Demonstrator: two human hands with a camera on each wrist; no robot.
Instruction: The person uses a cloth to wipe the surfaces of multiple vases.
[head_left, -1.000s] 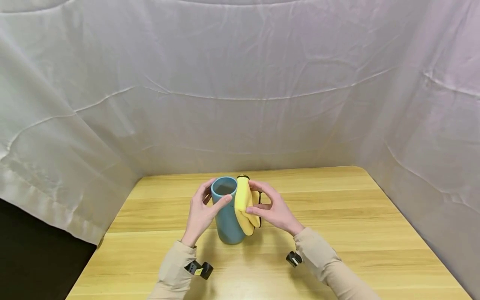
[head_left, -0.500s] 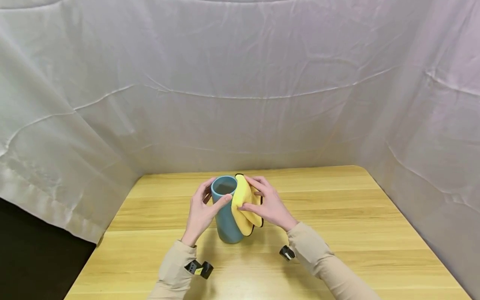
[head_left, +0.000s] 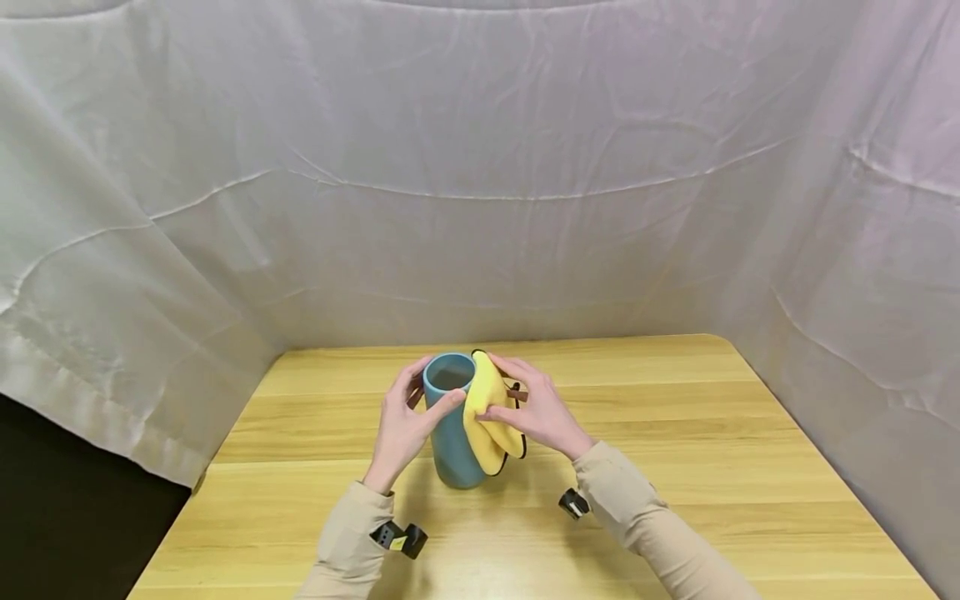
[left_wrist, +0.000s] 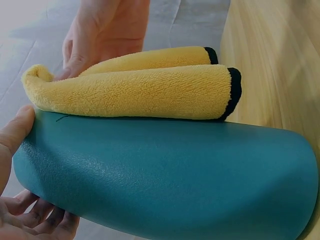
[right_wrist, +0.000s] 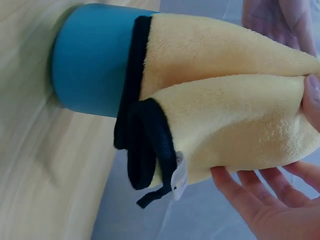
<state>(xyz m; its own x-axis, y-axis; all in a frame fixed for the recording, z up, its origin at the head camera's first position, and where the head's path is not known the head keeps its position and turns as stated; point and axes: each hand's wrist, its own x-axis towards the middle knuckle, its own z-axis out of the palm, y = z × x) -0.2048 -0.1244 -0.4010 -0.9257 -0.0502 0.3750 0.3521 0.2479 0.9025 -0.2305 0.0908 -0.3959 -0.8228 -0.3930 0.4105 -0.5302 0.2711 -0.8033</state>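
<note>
A tall blue-green vase [head_left: 453, 446] stands upright on the wooden table, its round mouth facing up. My left hand [head_left: 401, 429] grips it near the rim, thumb on the near side and fingers round the far side. Against the vase's right side lies a folded yellow cloth [head_left: 486, 408] with black edging, pinched between the thumb and fingers of my right hand [head_left: 546, 412]. In the right wrist view, the cloth [right_wrist: 225, 120] hangs in two folds with a small white tag [right_wrist: 179, 175] and a black loop. From the left wrist, the vase [left_wrist: 165, 170] shows a small dark mark near its top.
The wooden table [head_left: 675, 483] extends to both sides of the hands. Pale grey curtains [head_left: 495, 267] surround it at the back and sides. A black area [head_left: 67, 508] lies beyond the table's left edge. Each wrist bears a small black camera [head_left: 412, 542].
My right hand and the cloth have shifted slightly left, over the vase's side, and the cloth's folds have spread a little. My left hand and the vase have stayed in place.
</note>
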